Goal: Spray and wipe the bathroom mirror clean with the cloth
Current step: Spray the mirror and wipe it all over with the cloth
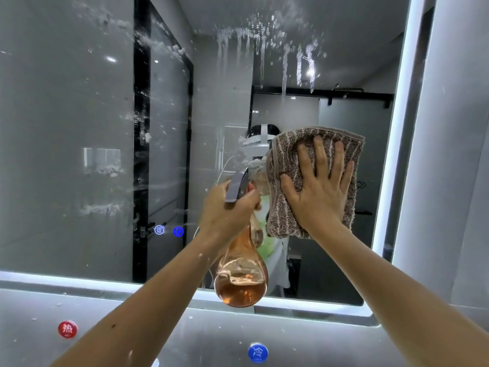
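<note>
While flat on cloth, R hand

Bright LED glow round mirror edge, fisheye bend, slightly soft.

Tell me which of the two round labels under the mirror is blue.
The right label, almost below the spray bottle, is blue; the left label is red.

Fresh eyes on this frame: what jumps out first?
Centre right, the right hand presses a brown striped cloth flat on the mirror. Beside it, the left hand grips a spray bottle of amber liquid. White foam streaks hang down the glass at top centre.
</note>
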Available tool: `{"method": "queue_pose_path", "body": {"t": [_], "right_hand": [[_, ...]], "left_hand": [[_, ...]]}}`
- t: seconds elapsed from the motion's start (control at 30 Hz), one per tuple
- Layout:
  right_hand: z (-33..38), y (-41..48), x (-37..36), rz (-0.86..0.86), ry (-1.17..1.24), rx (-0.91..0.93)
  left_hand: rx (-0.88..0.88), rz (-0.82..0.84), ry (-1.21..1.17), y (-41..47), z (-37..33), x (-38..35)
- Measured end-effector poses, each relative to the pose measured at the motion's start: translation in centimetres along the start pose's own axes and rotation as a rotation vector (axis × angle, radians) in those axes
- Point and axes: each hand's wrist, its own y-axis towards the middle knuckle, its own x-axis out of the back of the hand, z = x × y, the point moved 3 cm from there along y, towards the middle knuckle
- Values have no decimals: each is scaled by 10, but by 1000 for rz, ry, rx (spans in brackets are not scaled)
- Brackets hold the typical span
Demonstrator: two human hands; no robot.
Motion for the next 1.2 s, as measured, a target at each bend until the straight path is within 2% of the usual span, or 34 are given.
{"method": "queue_pose_path", "body": {"t": [0.13,0.3,0.43,0.53,0.63,0.8,0.97,1.13,1.2], "right_hand": [[0,0,-1,3,-3,-1],[0,0,0,23,-6,2],[-1,0,0,10,-13,13],[1,0,0,14,-15,13],[4,4,0,14,-10,16],[50,24,-6,22,-49,241],[107,4,-29,-36,10,378],[98,-48,-42,17,13,569],[83,-30,-32,24,-3,556]], "left_hand": [[50,124,66,2,2,-7],[79,38,-9,-1,3,0],[37,62,22,-3,1,2],[81,110,-22,-4,-2,0],[92,78,-7,-4,-1,4],[87,38,-5,0,4,29],[61,-12,106,-9,18,74],[79,30,107,-21,23,85],[85,14,94,-19,19,84]]}}
